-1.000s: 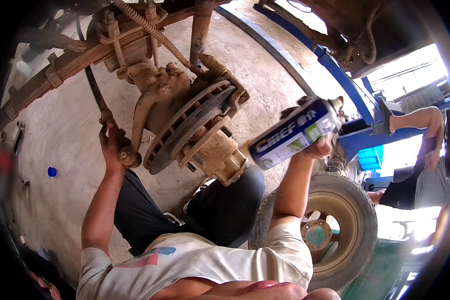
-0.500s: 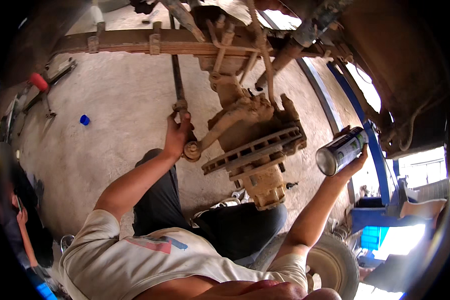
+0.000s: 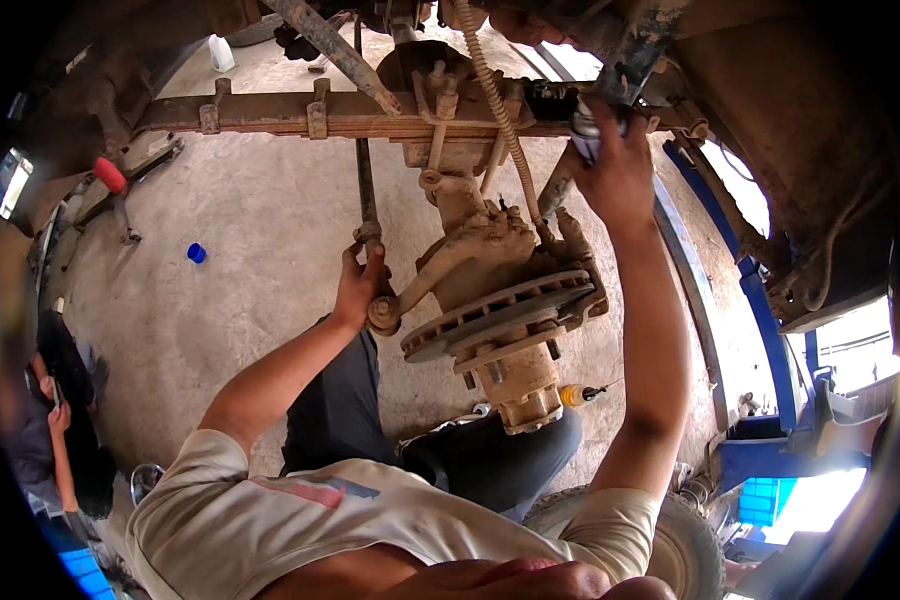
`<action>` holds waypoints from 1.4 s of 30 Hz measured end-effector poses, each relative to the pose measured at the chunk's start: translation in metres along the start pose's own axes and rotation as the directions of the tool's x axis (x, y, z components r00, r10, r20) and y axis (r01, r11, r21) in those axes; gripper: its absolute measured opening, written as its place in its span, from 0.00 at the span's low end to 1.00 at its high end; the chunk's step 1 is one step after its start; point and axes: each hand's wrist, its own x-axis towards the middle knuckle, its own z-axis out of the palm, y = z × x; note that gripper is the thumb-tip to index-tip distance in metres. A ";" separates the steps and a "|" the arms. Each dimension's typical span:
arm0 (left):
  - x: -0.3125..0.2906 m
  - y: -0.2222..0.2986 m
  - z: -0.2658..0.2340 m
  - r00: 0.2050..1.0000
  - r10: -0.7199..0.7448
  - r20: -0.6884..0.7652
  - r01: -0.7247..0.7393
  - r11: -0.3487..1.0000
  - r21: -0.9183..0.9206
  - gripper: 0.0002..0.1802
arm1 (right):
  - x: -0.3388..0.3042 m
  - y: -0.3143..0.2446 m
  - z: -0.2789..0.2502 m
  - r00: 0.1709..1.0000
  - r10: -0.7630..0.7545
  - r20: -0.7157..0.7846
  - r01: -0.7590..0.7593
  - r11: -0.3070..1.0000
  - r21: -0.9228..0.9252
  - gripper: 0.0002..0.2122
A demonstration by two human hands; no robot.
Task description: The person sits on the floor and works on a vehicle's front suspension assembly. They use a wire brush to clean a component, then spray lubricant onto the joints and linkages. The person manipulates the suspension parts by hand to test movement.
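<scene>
My left hand [image 3: 358,285] is closed round the lower end of a long dark tie rod [image 3: 364,180], just above its dusty ball joint [image 3: 383,315]. That joint meets the steering arm [image 3: 425,285] of a dirt-covered wheel hub assembly. On the assembly are a vented brake disc [image 3: 500,318] and, below it, a hub [image 3: 522,388]. My right hand [image 3: 618,175] is raised at the upper right and wrapped round a spray can [image 3: 585,138]. The can sits beside the leaf spring and a thick tube; its top is hidden among the dark parts.
A rusty leaf spring [image 3: 265,117] crosses overhead, with a ribbed hose [image 3: 500,110] hanging down. A yellow-handled tool [image 3: 575,395] lies beyond the hub. On the floor are a blue cap [image 3: 197,253] and a red-ended stand [image 3: 110,176]. Another person [image 3: 65,420] is at left; a tyre [image 3: 705,550] lies lower right.
My right hand has lifted the spray can up and leftward from the right side to the leaf spring. My left hand keeps its hold on the tie rod. The view has shifted slightly.
</scene>
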 end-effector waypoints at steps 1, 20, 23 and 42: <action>-0.002 0.003 0.000 1.000 0.004 0.006 -0.004 1.000 -0.004 0.38 | 0.003 -0.004 0.005 0.999 -0.011 0.050 0.012 1.000 -0.010 0.32; 0.000 -0.001 -0.002 1.000 0.024 0.002 -0.024 0.999 0.043 0.41 | 0.000 -0.018 0.056 0.979 0.043 0.197 -0.034 0.998 -0.050 0.34; 0.001 -0.001 -0.004 1.000 0.020 -0.014 -0.019 0.997 0.075 0.42 | 0.002 -0.019 0.059 0.978 0.048 0.202 -0.036 0.997 -0.063 0.34; 0.005 -0.006 -0.004 1.000 0.028 -0.002 -0.027 0.997 0.073 0.40 | -0.001 -0.016 0.054 0.985 0.046 0.168 -0.039 0.998 -0.043 0.36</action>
